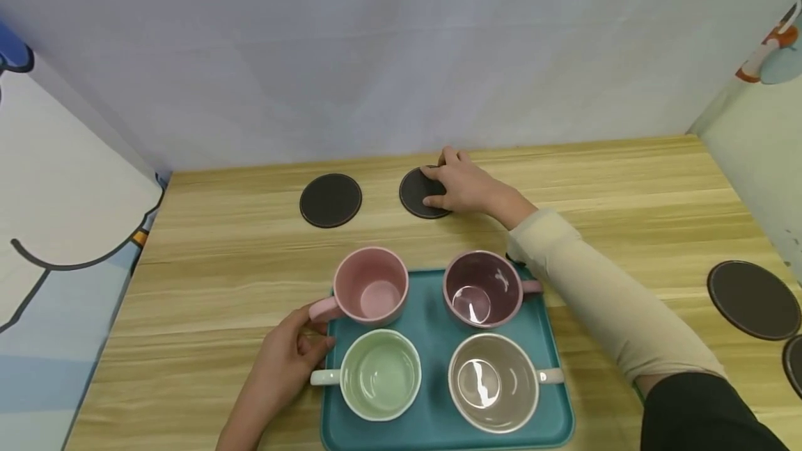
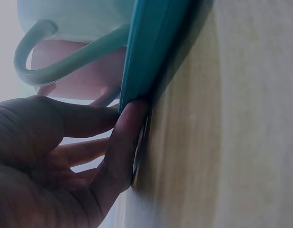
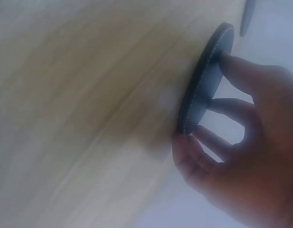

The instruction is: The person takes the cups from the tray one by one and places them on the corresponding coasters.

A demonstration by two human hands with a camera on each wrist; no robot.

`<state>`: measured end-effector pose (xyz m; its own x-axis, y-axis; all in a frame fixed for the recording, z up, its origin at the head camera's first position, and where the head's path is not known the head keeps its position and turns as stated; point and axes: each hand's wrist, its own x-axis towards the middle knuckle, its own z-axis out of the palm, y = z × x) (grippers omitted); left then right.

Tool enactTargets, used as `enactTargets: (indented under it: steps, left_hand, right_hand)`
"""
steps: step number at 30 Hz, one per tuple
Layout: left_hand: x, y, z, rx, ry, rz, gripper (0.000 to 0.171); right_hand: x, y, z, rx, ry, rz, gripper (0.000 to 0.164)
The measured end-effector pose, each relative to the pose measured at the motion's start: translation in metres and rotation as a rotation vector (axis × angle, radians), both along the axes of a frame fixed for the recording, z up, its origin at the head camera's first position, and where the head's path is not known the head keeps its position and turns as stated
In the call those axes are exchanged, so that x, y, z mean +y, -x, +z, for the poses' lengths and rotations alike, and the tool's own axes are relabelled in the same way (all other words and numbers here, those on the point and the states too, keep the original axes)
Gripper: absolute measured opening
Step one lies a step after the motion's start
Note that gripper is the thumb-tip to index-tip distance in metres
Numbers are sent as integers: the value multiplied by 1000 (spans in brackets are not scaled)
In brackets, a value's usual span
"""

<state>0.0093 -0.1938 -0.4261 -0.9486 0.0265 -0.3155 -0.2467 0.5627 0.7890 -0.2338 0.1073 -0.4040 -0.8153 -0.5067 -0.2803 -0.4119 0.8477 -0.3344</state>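
Note:
My left hand [image 1: 282,364] pinches the left edge of a teal tray [image 1: 432,367] between thumb and finger, as the left wrist view shows close up. On the tray stand a pink mug [image 1: 372,284], a plum mug [image 1: 481,289], a pale green mug [image 1: 381,376] and a beige mug [image 1: 493,383]. The pink and pale green mugs' handles point left, beside this hand. Farther back, my right hand [image 1: 466,183] holds a round black coaster [image 1: 416,193] by its rim, low over the table. Stitching runs round the coaster's edge in the right wrist view.
Another black coaster [image 1: 331,200] lies to the left of the held one. At the far right are a third coaster [image 1: 755,299] and part of one more [image 1: 794,364]. A pale wall [image 1: 401,54] closes off the back of the wooden table [image 1: 207,263].

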Motion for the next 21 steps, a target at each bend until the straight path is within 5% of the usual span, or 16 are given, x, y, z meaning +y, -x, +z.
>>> enactTargets:
  steps: [12,21]
  left_hand:
    - [1,0,-1,19,-2,-9,48]
    - [3,2,-2,7,-10,-7,48]
  right_hand:
    - [23,-10,4,11,88,-54,63]
    - [82,-57,23,66,141,-137,58]
